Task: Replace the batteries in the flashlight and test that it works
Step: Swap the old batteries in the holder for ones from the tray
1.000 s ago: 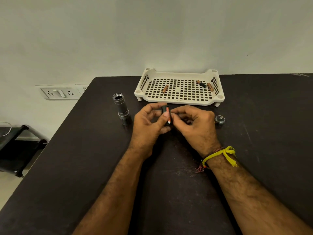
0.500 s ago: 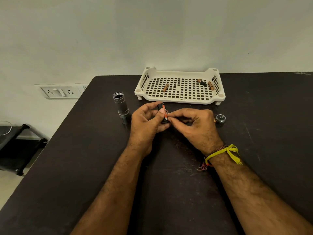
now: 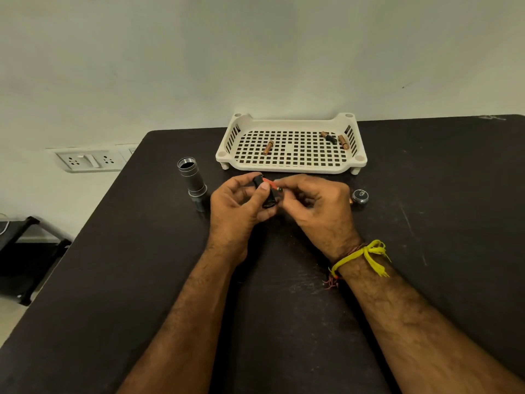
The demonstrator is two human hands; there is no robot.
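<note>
My left hand (image 3: 238,211) grips a small black battery holder (image 3: 266,194) above the dark table. My right hand (image 3: 315,207) pinches an orange and black battery (image 3: 271,184) that lies slanted across the holder's top. The grey flashlight body (image 3: 193,182) stands upright and open-ended just left of my left hand. Its round tail cap (image 3: 360,196) lies on the table to the right of my right hand.
A white slotted tray (image 3: 289,166) sits behind my hands, with one copper-coloured battery (image 3: 268,147) at its left and two more batteries (image 3: 335,139) at its right end. The black table (image 3: 142,280) ends at the left, where wall sockets (image 3: 89,160) and a dark stand (image 3: 25,245) show.
The battery has tipped from upright against the holder to slanted across its top. Both hands have stayed in about the same place.
</note>
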